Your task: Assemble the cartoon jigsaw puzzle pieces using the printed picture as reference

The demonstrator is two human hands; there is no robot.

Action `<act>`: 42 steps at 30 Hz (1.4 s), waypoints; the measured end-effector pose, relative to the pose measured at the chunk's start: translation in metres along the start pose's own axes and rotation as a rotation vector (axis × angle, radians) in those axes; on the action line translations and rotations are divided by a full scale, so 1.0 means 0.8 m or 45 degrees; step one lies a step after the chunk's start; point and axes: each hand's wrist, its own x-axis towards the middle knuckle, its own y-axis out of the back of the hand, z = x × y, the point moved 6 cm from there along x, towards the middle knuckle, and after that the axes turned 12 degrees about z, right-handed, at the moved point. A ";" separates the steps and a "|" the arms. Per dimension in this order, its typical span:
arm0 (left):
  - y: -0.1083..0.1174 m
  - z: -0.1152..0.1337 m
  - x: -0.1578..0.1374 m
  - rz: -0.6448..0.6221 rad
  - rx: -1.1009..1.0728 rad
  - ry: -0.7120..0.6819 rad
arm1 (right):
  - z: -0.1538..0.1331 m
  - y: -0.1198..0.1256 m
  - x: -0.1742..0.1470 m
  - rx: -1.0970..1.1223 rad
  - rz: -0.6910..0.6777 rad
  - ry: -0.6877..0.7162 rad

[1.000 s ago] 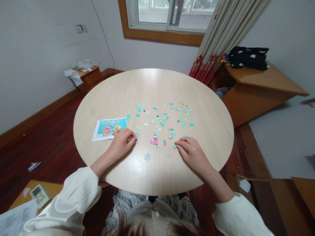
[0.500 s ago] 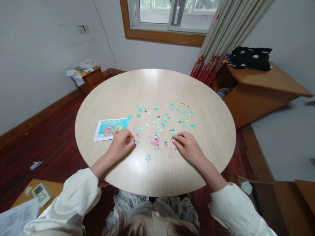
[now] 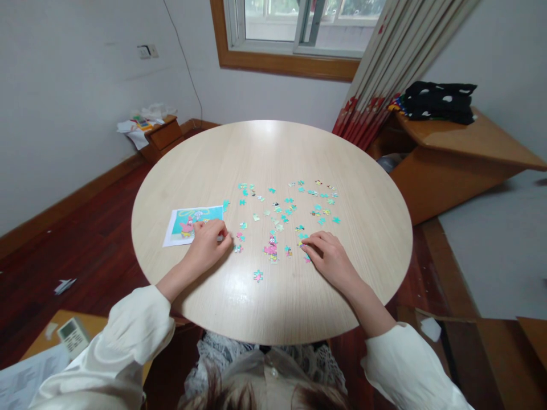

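Observation:
A small assembled cluster of jigsaw puzzle pieces (image 3: 270, 248), showing a pink cartoon figure, lies on the round table near its middle. My right hand (image 3: 331, 256) is to its right, thumb and fingers pinched at a small puzzle piece (image 3: 302, 244) that they partly hide. My left hand (image 3: 208, 244) rests with curled fingers over the right part of a printed picture card (image 3: 174, 228); no piece shows in its grip. Beside its fingertips lies a loose piece (image 3: 238, 249). A single pink-and-teal piece (image 3: 258, 276) sits nearer me, and another loose piece (image 3: 288, 251) lies right of the cluster.
Many loose teal, pale and yellow pieces (image 3: 285, 218) are scattered beyond my hands. The pale wooden table (image 3: 265, 154) has a rounded edge. A wooden cabinet (image 3: 453, 154) with dark cloth stands at right, a small cabinet (image 3: 164, 136) at back left.
My left hand has drawn slightly left, away from the loose piece near its fingertips. My right hand has barely shifted. The view has moved a little.

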 end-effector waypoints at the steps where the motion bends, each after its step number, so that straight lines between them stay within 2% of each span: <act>1: 0.000 0.000 0.003 -0.003 0.008 -0.011 | 0.000 0.000 0.000 -0.018 -0.003 0.013; 9: -0.001 0.000 0.015 -0.123 -0.008 -0.048 | -0.006 -0.002 0.005 -0.157 -0.029 0.193; 16: -0.007 0.012 -0.012 -0.304 -0.085 -0.153 | -0.035 0.015 0.012 -0.250 0.144 0.198; 22: -0.008 0.014 -0.021 -0.344 -0.090 -0.128 | -0.092 0.008 -0.009 -0.268 -0.010 0.477; 26: -0.011 0.011 -0.022 -0.321 -0.093 -0.120 | -0.106 0.004 -0.025 -0.340 -0.076 0.596; 32: -0.016 0.007 -0.022 -0.326 -0.090 -0.118 | -0.109 0.002 -0.038 -0.330 -0.064 0.624; 42: -0.018 0.015 -0.026 -0.283 -0.119 -0.170 | -0.112 0.001 -0.037 -0.307 -0.013 0.529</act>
